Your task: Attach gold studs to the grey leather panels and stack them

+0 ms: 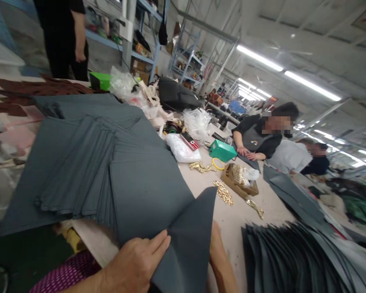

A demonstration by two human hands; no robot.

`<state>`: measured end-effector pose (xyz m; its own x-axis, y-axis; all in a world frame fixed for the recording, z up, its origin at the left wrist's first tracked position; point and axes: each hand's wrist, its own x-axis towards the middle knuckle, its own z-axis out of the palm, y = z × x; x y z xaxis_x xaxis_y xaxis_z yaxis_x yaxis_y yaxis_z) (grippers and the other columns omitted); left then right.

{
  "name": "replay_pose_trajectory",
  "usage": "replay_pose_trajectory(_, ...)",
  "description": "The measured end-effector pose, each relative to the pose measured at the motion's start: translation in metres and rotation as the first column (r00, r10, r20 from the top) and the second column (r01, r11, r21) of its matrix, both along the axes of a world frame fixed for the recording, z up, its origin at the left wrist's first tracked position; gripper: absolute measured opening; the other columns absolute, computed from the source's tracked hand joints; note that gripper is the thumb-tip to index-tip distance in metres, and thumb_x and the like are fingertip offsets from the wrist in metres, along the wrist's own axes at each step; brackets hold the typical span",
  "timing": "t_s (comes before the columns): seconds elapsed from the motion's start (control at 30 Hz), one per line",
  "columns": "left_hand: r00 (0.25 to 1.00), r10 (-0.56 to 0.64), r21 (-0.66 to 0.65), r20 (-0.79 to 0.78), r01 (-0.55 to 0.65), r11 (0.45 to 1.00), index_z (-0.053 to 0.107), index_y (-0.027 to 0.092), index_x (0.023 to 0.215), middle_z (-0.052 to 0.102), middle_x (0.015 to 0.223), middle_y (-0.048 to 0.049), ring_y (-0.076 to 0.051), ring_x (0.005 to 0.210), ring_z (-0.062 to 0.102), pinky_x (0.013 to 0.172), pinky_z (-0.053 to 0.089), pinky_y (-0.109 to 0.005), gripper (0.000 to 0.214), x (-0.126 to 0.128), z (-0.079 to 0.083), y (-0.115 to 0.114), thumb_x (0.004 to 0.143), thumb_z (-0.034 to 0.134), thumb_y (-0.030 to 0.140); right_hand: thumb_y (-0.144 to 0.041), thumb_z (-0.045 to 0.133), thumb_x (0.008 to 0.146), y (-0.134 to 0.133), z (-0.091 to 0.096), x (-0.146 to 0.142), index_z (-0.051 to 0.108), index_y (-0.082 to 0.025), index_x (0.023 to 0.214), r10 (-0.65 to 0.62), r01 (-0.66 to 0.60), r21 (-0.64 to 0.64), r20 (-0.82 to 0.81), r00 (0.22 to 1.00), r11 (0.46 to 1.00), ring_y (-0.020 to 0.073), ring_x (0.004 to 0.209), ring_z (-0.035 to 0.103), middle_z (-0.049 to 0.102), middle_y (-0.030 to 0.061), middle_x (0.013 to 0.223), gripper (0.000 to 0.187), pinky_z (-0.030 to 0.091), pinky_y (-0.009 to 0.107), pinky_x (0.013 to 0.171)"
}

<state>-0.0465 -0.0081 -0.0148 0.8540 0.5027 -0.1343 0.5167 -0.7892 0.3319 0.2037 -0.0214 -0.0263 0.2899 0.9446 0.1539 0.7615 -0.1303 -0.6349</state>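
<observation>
My left hand grips a folded grey fabric piece at the bottom middle, fingers pressed on its near face. The piece stands up to a point near the table's front. My right hand is behind that piece; only its wrist and edge show, and its fingers are hidden. A fanned stack of the same grey pieces covers the left of the table.
A second fanned dark stack lies at the right. Gold chain bits, a brown box, a green box and plastic bags sit mid-table. Two people work at the far side; another person stands at the back left.
</observation>
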Motion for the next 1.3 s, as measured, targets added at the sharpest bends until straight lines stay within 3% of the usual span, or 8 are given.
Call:
replay_pose_trajectory(0.27,1.0,-0.029,0.067,0.002,0.029,0.997,0.041,0.01,0.146,0.038,0.153,-0.0159,-0.028,0.116,0.063,0.095,0.056,-0.04,0.093,-0.003,-0.011,-0.003,0.053,0.047,-0.001,-0.017,0.045,0.085,0.056,0.02,0.076,0.069,-0.014,0.098,-0.158,0.235,-0.127,0.44,0.884,0.964,0.0251,0.101,0.06,0.069,0.0154,0.104,0.027,0.042,0.03,0.088)
replay_pose_trajectory(0.57,0.998,-0.031,0.007,0.047,0.03,1.0,0.043,0.011,0.144,0.04,0.154,-0.0141,-0.028,0.114,0.064,0.092,0.058,-0.042,0.096,-0.005,-0.005,-0.002,0.048,0.047,0.003,-0.014,0.054,0.083,0.089,0.019,0.09,0.068,-0.012,0.088,-0.03,0.271,-0.333,0.58,0.814,0.903,0.0261,0.091,0.063,0.071,0.0161,0.093,0.016,0.04,0.031,0.074)
replay_pose_trajectory(0.77,0.996,0.002,-0.02,0.092,0.0,1.0,0.044,0.014,0.144,0.043,0.153,-0.0123,-0.028,0.114,0.063,0.093,0.057,-0.042,0.093,-0.007,-0.006,-0.003,0.052,0.05,0.002,-0.012,0.055,0.08,0.1,0.017,0.092,0.069,-0.011,0.094,-0.15,0.366,-0.261,0.594,0.79,0.893,0.0241,0.083,0.067,0.073,0.0156,0.089,0.019,0.04,0.029,0.066)
replay_pose_trajectory(0.9,0.995,0.001,-0.03,0.104,0.002,1.0,0.045,0.014,0.142,0.048,0.148,-0.0134,-0.029,0.108,0.064,0.09,0.057,-0.043,0.082,-0.007,-0.005,-0.001,0.062,0.06,0.007,-0.017,0.055,0.08,0.086,0.03,0.099,0.072,-0.013,0.081,-0.268,0.399,-0.143,0.535,0.801,0.906,0.023,0.078,0.069,0.074,0.0116,0.079,0.018,0.044,0.028,0.066)
replay_pose_trajectory(1.0,0.991,-0.027,-0.014,0.128,0.029,0.999,0.045,0.014,0.139,0.053,0.142,-0.0141,-0.029,0.103,0.066,0.086,0.058,-0.043,0.071,-0.008,-0.003,0.001,0.071,0.064,0.015,-0.026,0.049,0.085,0.057,0.054,0.098,0.073,-0.01,0.099,-0.402,0.468,-0.024,0.476,0.782,0.883,0.0252,0.083,0.07,0.075,0.0137,0.087,0.032,0.049,0.031,0.072)
replay_pose_trajectory(1.1,0.985,-0.05,0.044,0.163,0.043,0.998,0.047,0.015,0.135,0.056,0.136,-0.0139,-0.027,0.098,0.066,0.08,0.058,-0.041,0.061,-0.009,-0.003,0.002,0.076,0.063,0.02,-0.04,0.055,0.085,0.023,0.076,0.075,0.071,-0.012,0.111,-0.488,0.47,0.134,0.203,0.849,0.873,0.0246,0.079,0.07,0.075,0.0102,0.085,0.041,0.052,0.032,0.072)
replay_pose_trajectory(1.2,0.981,-0.066,0.079,0.18,0.052,0.995,0.048,0.015,0.132,0.058,0.128,-0.0119,-0.025,0.088,0.067,0.071,0.057,-0.039,0.058,-0.009,-0.004,0.001,0.077,0.064,0.024,-0.048,0.069,0.077,-0.003,0.08,0.027,0.073,-0.015,0.1,-0.245,0.267,0.119,-0.169,0.955,0.956,0.0201,0.066,0.068,0.072,0.0046,0.073,0.041,0.054,0.029,0.064)
replay_pose_trajectory(1.3,0.98,-0.066,0.116,0.19,0.045,0.992,0.05,0.015,0.127,0.06,0.119,-0.0095,-0.024,0.079,0.066,0.064,0.056,-0.038,0.053,-0.009,-0.005,0.0,0.077,0.064,0.025,-0.046,0.068,0.08,-0.017,0.06,-0.025,0.073,-0.016,0.092,0.039,-0.074,-0.101,-0.31,0.95,0.992,0.0169,0.062,0.065,0.07,0.0035,0.074,0.032,0.053,0.026,0.059)
